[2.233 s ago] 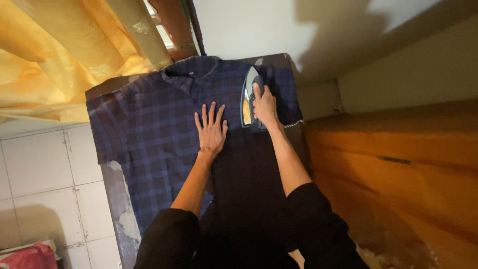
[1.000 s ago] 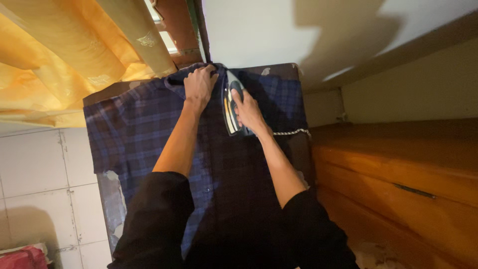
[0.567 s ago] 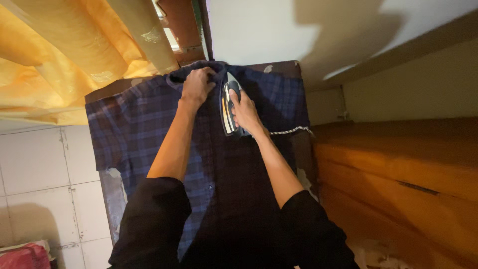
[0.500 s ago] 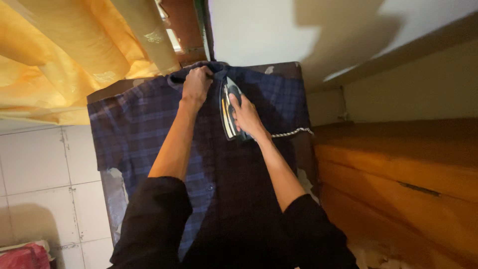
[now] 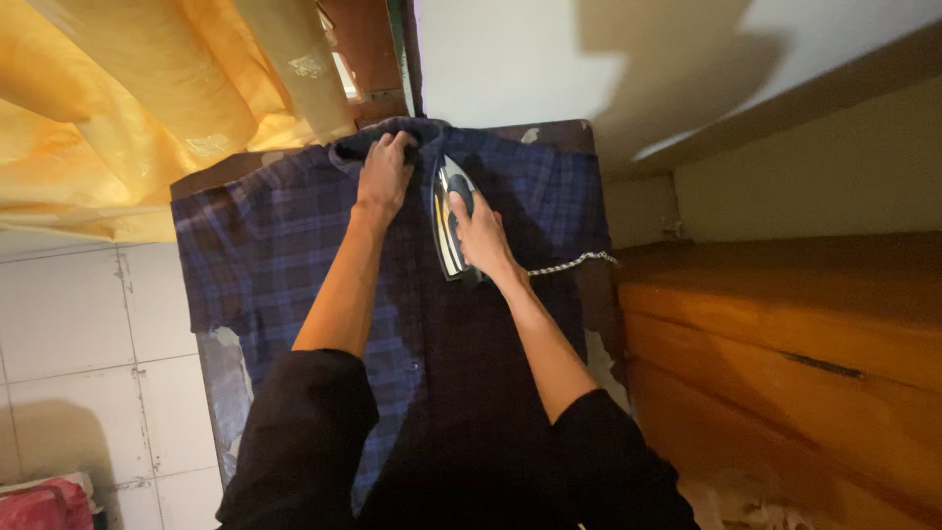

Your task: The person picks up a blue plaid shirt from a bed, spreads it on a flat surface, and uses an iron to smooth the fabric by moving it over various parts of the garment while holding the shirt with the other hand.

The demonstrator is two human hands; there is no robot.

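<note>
Two hands on plaid shirt [image 5: 285, 236]: left hand [image 5: 385, 172] grip bunching collar [image 5: 392, 137], right hand [image 5: 479, 234] grip wrapped round iron [image 5: 447, 221] handle beside collar.

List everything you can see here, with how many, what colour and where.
shirt: one, dark blue plaid, spread flat on the board
iron: one, dark with a shiny side, on the shirt near the collar
cord: one, braided pale, runs right from the iron
board: one, worn grey edge, under the shirt
curtain: one, yellow, upper left
tiles: white, floor at left
wood furniture: brown, right
red cloth: one, lower left corner
left hand: grips the collar
right hand: holds the iron
</note>
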